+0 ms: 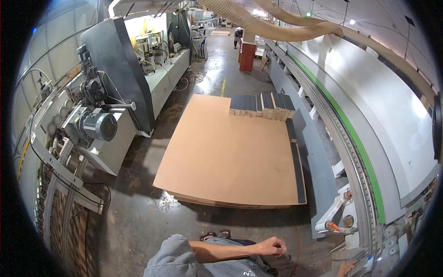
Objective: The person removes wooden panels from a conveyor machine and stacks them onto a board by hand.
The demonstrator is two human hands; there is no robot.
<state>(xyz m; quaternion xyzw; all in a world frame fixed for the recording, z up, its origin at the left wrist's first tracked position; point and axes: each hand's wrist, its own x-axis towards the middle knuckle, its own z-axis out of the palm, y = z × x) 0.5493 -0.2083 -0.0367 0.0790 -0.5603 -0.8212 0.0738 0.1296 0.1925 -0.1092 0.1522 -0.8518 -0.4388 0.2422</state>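
My left arm, in a grey sleeve, bends across the front of my body. The left hand (273,247) is curled into a loose fist above the floor, and the inside of its grip is hidden. At the lower right edge only part of my right hand (346,267) shows. It lies beside a narrow grey strip (356,256) near the end of the right-hand machine; its fingers are too small and cut off to read. In front of me lies a low stack of large tan boards (230,152), apart from both hands.
Dark-topped narrow panels (260,105) are piled on the stack's far right corner; a dark strip (299,173) runs along its right side. A machine with a grey motor (99,124) stands left. A long green-edged machine (364,161) lines the right. Farther off are a red-brown cabinet (247,56) and a person (238,36).
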